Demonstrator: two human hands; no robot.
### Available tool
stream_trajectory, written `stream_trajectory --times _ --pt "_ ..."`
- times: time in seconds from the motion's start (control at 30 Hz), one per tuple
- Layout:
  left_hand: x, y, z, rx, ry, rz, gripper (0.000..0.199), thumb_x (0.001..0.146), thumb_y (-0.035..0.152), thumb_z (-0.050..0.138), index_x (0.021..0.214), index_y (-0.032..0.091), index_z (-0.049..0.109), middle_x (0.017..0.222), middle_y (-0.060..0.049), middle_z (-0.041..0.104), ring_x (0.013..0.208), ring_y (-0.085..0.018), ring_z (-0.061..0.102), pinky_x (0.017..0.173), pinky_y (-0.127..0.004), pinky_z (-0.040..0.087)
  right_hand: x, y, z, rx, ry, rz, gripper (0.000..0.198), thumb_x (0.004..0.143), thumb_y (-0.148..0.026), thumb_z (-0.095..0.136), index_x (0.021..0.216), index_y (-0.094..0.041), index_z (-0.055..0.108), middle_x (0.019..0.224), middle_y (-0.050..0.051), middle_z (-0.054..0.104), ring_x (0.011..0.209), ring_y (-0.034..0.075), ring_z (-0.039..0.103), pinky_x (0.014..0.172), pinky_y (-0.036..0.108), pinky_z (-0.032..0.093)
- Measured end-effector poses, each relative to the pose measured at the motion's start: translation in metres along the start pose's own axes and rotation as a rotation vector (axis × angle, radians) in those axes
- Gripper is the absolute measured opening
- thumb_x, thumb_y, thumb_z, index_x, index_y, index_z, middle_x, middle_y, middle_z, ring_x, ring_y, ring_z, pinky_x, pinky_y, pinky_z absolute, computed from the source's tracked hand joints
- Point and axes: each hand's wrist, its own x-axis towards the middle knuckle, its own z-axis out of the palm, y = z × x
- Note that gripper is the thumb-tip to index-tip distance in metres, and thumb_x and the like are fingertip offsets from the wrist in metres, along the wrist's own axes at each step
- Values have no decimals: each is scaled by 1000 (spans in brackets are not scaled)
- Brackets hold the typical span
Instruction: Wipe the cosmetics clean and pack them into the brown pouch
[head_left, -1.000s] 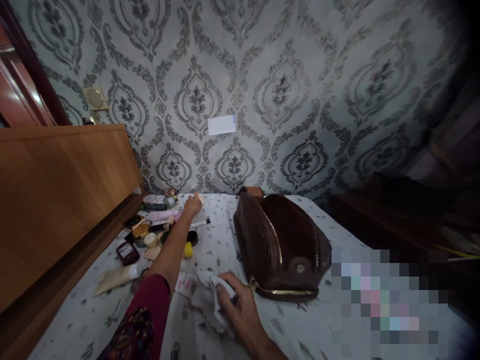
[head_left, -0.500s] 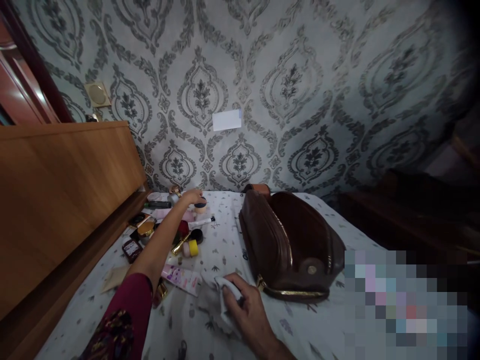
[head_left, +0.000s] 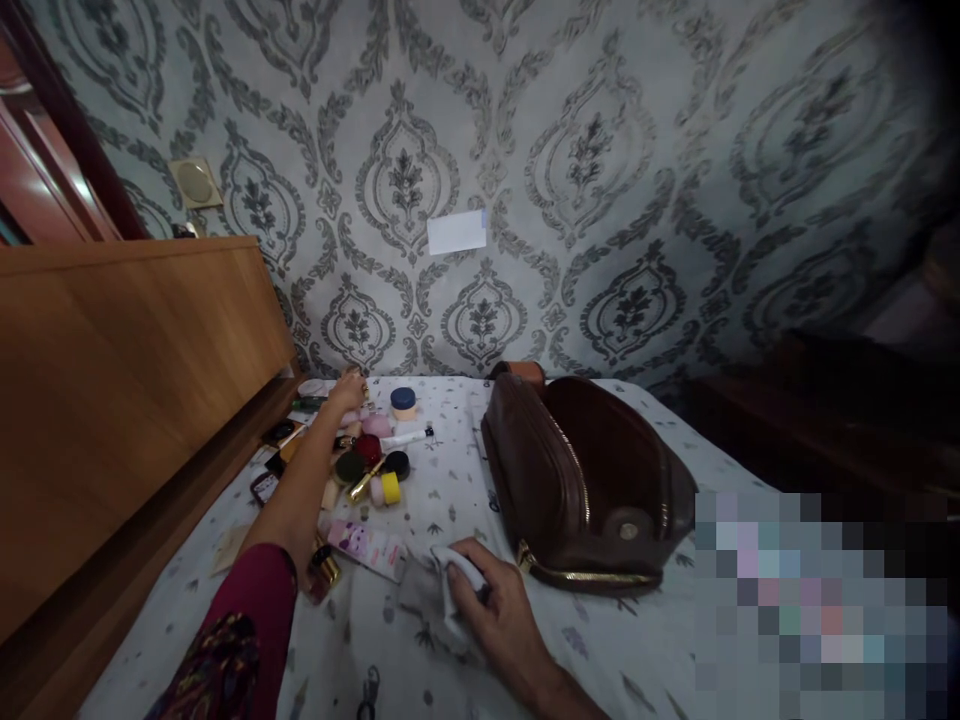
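Note:
My left hand reaches to the far edge of the bed, its fingers closed round a small gold-coloured thing that they mostly hide. Right of it stands a jar with a dark blue lid. Nearer lie a pink bottle, a white tube with a black tip, a red round container, a black lid and a yellow-lidded jar. My right hand pinches a crumpled white cloth low over the sheet, beside a pink-and-white tube.
A brown leather bag lies unzipped and gaping on the right, with an orange-brown object behind it. A wooden panel borders the bed on the left. The patterned wall rises behind. The lower right is pixelated.
My left hand has left the blue-lidded jar, which now stands uncovered, and moved left to the gold-coloured thing. My right hand still holds the cloth in about the same place.

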Motion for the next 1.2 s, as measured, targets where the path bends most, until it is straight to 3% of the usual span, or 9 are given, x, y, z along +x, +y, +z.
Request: stream_trajectory --times 0.17,0.3,0.37,0.53,0.63,0.7,0.77,0.9,1.2 --pt "-10 6 -14 -98 -5 96 34 94 35 61 123 17 58 124 -10 61 105 -23 63 88 -44 56 2 -1 0 62 14 41 31 87 -43 51 79 -16 65 65 0 53 60 14 47 53 22 35" --pt "-45 33 -23 -199 52 196 36 94 35 61 125 17 57 127 -10 60 109 -25 62 92 -47 54 4 0 -2 204 52 88 38 85 -51 57 86 -15 68 68 0 54 62 14 47 56 23 37" --pt "-76 55 -27 -259 62 294 33 95 32 60 123 17 58 128 -10 60 114 -25 60 97 -49 51 6 3 -2 293 80 144 42 83 -55 61 91 -15 70 69 0 56 62 14 47 55 23 37" --pt "-189 108 -26 -394 28 606 33 97 32 54 129 23 56 130 -7 61 123 -19 55 108 -32 43 11 12 2 624 186 273 44 71 -56 75 96 -20 71 79 2 68 69 19 58 60 26 45" --pt "-253 122 -15 -471 -7 769 52 93 43 59 139 22 45 142 -14 52 133 -26 47 110 -40 41 13 12 3 836 223 346 41 63 -47 83 94 -23 72 91 4 72 80 22 64 64 28 49" --pt "-279 124 -7 -451 -40 746 62 90 44 63 143 22 40 150 -19 41 139 -32 40 111 -49 39 12 9 3 923 194 348 37 61 -42 85 90 -24 72 98 3 72 88 22 64 67 27 50" --pt "-291 120 0 -465 -49 690 57 92 33 59 144 23 38 150 -19 39 138 -33 40 110 -50 40 10 5 4 981 98 331 33 64 -43 83 89 -25 72 99 1 72 87 19 64 69 26 51" --pt "-286 106 6 -650 -7 679 47 91 10 45 136 24 49 123 -10 57 116 -22 57 99 -36 49 6 0 5 1040 -117 329 35 72 -49 79 96 -23 70 87 2 72 75 17 65 65 28 50" --pt "-267 63 2 -656 256 436 24 92 18 45 110 20 61 106 -7 69 100 -22 63 90 -32 48 8 0 -2 897 -177 303 40 75 -53 74 93 -17 73 87 9 74 71 17 66 58 26 42"
